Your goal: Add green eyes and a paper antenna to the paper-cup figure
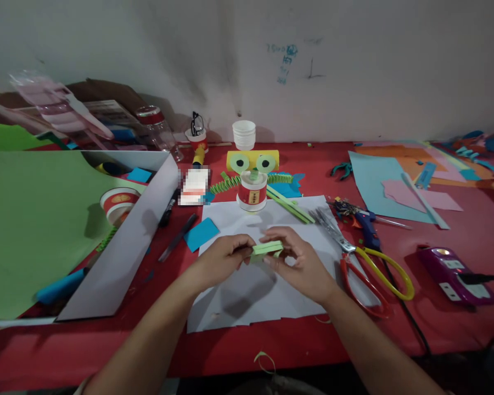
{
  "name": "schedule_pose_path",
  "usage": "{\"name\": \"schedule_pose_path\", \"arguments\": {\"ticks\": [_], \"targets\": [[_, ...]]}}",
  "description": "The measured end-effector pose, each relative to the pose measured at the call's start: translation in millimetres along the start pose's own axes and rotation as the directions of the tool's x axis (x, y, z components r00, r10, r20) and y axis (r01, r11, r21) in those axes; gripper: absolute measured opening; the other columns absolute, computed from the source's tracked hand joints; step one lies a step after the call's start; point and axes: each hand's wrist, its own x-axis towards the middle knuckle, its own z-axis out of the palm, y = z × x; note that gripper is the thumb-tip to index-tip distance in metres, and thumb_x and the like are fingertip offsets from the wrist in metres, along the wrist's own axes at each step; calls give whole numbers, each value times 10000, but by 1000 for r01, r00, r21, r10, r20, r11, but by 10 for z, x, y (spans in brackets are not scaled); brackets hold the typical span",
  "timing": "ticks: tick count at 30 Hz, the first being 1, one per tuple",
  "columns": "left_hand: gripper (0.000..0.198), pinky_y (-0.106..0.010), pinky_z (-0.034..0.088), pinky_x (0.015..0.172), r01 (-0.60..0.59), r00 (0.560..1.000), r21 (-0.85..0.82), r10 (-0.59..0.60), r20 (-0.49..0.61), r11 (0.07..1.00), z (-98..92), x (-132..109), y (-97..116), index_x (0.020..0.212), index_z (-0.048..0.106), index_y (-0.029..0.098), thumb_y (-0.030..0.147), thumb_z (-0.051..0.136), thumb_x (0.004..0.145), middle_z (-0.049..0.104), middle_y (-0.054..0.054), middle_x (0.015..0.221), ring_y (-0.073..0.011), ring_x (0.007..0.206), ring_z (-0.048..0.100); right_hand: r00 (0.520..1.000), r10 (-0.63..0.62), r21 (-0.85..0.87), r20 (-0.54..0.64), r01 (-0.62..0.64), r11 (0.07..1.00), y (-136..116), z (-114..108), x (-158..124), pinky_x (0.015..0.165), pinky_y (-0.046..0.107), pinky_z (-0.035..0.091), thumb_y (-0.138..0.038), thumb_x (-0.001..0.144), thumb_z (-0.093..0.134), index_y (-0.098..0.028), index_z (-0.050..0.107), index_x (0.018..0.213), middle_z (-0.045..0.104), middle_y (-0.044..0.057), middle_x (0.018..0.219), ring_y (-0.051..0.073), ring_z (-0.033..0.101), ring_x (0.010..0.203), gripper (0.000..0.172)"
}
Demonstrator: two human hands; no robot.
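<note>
Over a white paper sheet (pixel 230 312), both my hands hold one light green paper strip (pixel 267 248) that looks folded. My left hand (pixel 230 253) pinches its left end between thumb and fingers. At the other end, my right hand (pixel 294 260) has its thumb and fingers curled round the strip. Just beyond stands a red-and-white paper cup (pixel 252 198) with pleated green paper arms (pixel 225 185) sticking out at both sides. Behind the cup lies a yellow paper roll (pixel 253 156) bearing two round green eyes. Longer green strips (pixel 290 204) rest beside the cup.
Right of the sheet lie large scissors (pixel 349 252) with red and yellow handles, a blue glue gun (pixel 368 227) and a purple power socket (pixel 453 277). A white-walled box (pixel 148 219) fills the left side. Stacked white cups (pixel 244 134) stand by the wall; a blue paper square (pixel 201 234) lies near my left hand.
</note>
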Motion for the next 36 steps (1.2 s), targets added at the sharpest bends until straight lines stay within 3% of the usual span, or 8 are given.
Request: {"name": "schedule_pose_path", "arguments": {"ticks": [2, 4, 8, 14, 19, 23, 28, 36], "targets": [[149, -229, 348, 545, -10, 1000, -21, 10, 17, 1000, -11, -12, 6, 755, 603, 190, 247, 479, 816, 525, 21, 638, -115, 559, 433, 986, -164, -146, 22, 165, 975, 11, -7, 0, 825, 323, 482, -136, 796, 614, -270, 636, 1067, 643, 60, 1123, 205, 604, 1014, 302], [159, -228, 335, 538, -12, 999, -45, 14, 52, 999, -15, -20, 27, 762, 613, 190, 262, 483, 819, 525, 17, 641, -116, 555, 418, 976, -218, -234, 19, 216, 948, 21, -2, 8, 863, 347, 477, -152, 822, 613, -266, 691, 942, 666, 63, 1047, 215, 609, 1012, 183], [169, -226, 357, 580, -53, 997, -48, 55, 45, 997, -15, -29, 84, 725, 632, 190, 253, 502, 812, 531, 14, 635, -130, 610, 456, 986, -167, -244, -16, 158, 957, 24, 15, 19, 756, 323, 506, -208, 815, 660, -269, 718, 840, 696, 29, 842, 195, 651, 808, 88], [190, -232, 383, 618, -76, 996, -9, 76, 35, 997, -11, -45, 109, 787, 668, 189, 232, 487, 825, 564, 16, 649, -140, 647, 503, 991, -129, -189, -44, 119, 975, -5, -2, 16, 731, 294, 485, -174, 804, 671, -240, 702, 782, 691, 17, 804, 174, 641, 773, 76], [240, -232, 361, 584, -182, 974, 217, 206, -93, 959, 45, -70, 120, 887, 674, 196, 197, 436, 858, 614, 2, 707, -139, 638, 525, 990, -15, -56, -143, 7, 998, 1, 25, 26, 725, 284, 483, -224, 802, 678, -219, 680, 785, 681, 17, 807, 169, 627, 781, 18], [249, -256, 400, 667, -280, 929, 351, 343, -134, 894, 83, -103, 142, 951, 686, 215, 168, 463, 850, 684, -38, 842, -172, 744, 593, 986, 64, 35, -156, -59, 998, 14, 47, 26, 696, 285, 496, -279, 789, 690, -209, 680, 778, 678, 19, 769, 171, 625, 740, 72], [214, -292, 416, 729, -347, 887, 409, 437, -150, 844, 98, -116, 141, 971, 701, 229, 211, 526, 850, 701, -67, 870, -206, 812, 606, 978, 21, 21, -206, -17, 1000, -9, 46, 3, 686, 283, 495, -280, 788, 697, -215, 686, 768, 678, 18, 761, 166, 623, 729, 69], [216, -331, 375, 775, -342, 859, 306, 427, -283, 889, 123, -88, 85, 957, 748, 316, 222, 615, 814, 752, -38, 845, -219, 783, 641, 966, -39, -31, -254, 32, 999, -22, 46, -15, 695, 296, 508, -257, 782, 706, -229, 704, 775, 703, 25, 792, 183, 648, 765, 29]]}}
